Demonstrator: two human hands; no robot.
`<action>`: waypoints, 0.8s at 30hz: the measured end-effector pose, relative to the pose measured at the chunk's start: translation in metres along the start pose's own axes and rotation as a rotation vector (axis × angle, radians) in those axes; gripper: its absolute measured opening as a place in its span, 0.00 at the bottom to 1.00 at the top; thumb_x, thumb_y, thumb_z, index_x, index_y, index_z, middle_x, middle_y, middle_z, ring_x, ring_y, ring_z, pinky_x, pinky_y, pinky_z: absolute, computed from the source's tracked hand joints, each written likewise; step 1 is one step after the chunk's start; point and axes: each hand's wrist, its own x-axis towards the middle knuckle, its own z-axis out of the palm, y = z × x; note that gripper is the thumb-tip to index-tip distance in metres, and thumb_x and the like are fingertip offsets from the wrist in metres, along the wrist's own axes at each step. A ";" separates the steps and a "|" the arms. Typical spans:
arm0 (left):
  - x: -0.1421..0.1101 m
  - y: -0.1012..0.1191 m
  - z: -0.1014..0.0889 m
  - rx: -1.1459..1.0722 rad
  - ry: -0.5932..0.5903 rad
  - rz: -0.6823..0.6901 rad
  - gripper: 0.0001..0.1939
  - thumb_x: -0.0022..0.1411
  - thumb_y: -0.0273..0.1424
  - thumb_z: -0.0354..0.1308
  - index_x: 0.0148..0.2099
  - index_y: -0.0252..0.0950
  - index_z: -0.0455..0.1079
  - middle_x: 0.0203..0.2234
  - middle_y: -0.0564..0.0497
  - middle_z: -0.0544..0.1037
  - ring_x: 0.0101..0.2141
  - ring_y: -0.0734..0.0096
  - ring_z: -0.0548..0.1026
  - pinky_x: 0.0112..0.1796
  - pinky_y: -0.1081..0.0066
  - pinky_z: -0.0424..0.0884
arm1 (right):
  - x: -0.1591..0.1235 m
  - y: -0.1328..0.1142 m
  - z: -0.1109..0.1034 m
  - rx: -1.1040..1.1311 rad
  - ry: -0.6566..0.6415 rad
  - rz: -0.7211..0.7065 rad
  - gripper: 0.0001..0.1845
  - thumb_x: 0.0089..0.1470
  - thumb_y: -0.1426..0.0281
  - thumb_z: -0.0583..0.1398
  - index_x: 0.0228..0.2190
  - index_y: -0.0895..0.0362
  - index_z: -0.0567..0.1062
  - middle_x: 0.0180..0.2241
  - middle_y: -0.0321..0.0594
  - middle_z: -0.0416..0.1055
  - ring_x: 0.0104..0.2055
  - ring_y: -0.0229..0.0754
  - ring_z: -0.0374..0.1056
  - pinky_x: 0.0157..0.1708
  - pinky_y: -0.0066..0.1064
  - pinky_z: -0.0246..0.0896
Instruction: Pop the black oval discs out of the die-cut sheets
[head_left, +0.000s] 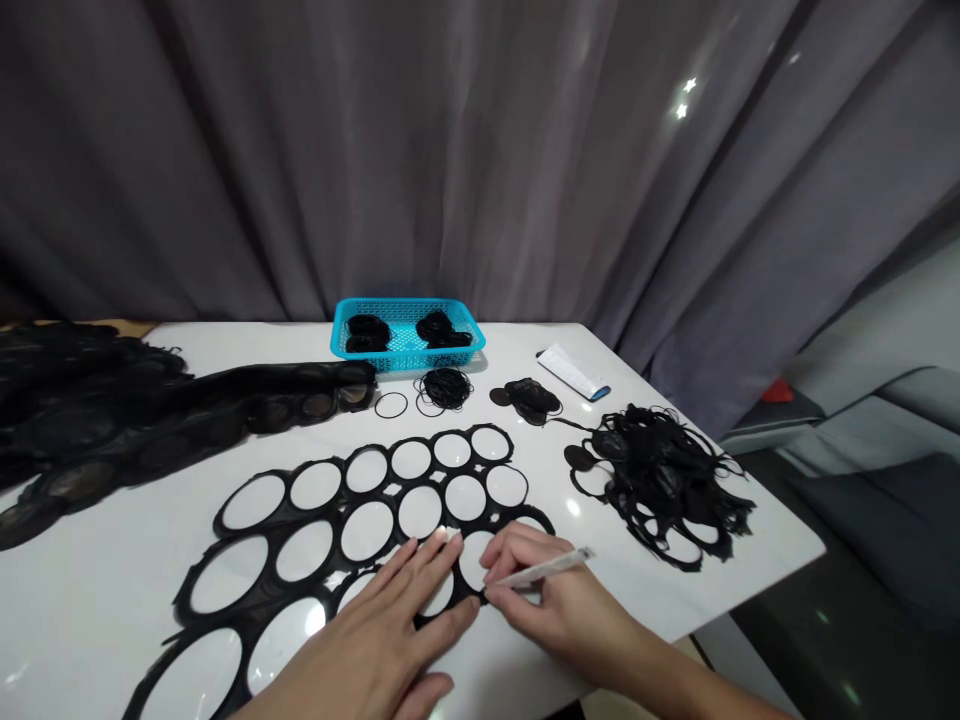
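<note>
A black sheet with rows of round holes [327, 508] lies flat on the white table, its front part hidden under my hands. My left hand [390, 620] rests palm down on the sheet with its fingers stretched out, holding nothing. Just to the right, my right hand [547, 595] pinches a thin pale pen-like tool [544, 570]. The tool's lower end is by the rim of a hole near my left thumb. Whether it is a blade or tweezers, I cannot tell.
At the back stands a blue basket [409, 350] with black ring bundles. Before it lie loose black rings [446, 388] and a single ring [391, 405]. Black scraps [667, 480] are heaped right, near a white packet [573, 373]. Folded black material [97, 410] covers the left side.
</note>
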 end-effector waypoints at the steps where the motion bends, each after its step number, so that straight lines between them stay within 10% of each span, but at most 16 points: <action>1: 0.000 0.000 0.000 -0.001 0.009 -0.012 0.34 0.63 0.30 0.62 0.69 0.48 0.59 0.71 0.47 0.50 0.66 0.45 0.57 0.60 0.49 0.64 | -0.003 0.000 0.004 -0.077 0.003 -0.070 0.07 0.56 0.77 0.60 0.29 0.55 0.70 0.38 0.40 0.75 0.40 0.42 0.71 0.38 0.30 0.65; 6: -0.001 -0.002 0.001 0.003 -0.003 -0.018 0.34 0.63 0.29 0.61 0.68 0.50 0.59 0.72 0.47 0.48 0.65 0.42 0.58 0.58 0.47 0.66 | -0.010 -0.001 0.021 -0.616 0.137 -0.403 0.13 0.55 0.81 0.56 0.40 0.56 0.72 0.39 0.48 0.76 0.41 0.51 0.69 0.44 0.40 0.61; 15: -0.004 -0.003 -0.001 -0.016 0.031 -0.024 0.31 0.63 0.29 0.62 0.66 0.52 0.63 0.72 0.50 0.46 0.66 0.41 0.56 0.59 0.49 0.66 | 0.035 0.050 -0.089 -0.893 0.579 0.114 0.11 0.64 0.70 0.51 0.30 0.56 0.69 0.27 0.46 0.73 0.30 0.48 0.66 0.36 0.39 0.54; 19: -0.004 0.000 -0.010 -0.018 0.001 -0.029 0.32 0.63 0.32 0.62 0.67 0.54 0.61 0.71 0.49 0.47 0.66 0.40 0.56 0.57 0.48 0.68 | 0.037 0.055 -0.110 -0.388 0.608 0.205 0.13 0.62 0.62 0.57 0.28 0.55 0.69 0.29 0.43 0.76 0.31 0.45 0.69 0.33 0.36 0.59; 24: 0.004 0.000 -0.018 -0.017 0.030 -0.090 0.37 0.65 0.39 0.62 0.72 0.50 0.53 0.69 0.48 0.55 0.64 0.47 0.62 0.58 0.53 0.68 | 0.058 0.036 -0.085 0.623 0.349 0.349 0.19 0.49 0.57 0.69 0.27 0.56 0.68 0.34 0.45 0.78 0.41 0.48 0.77 0.26 0.28 0.66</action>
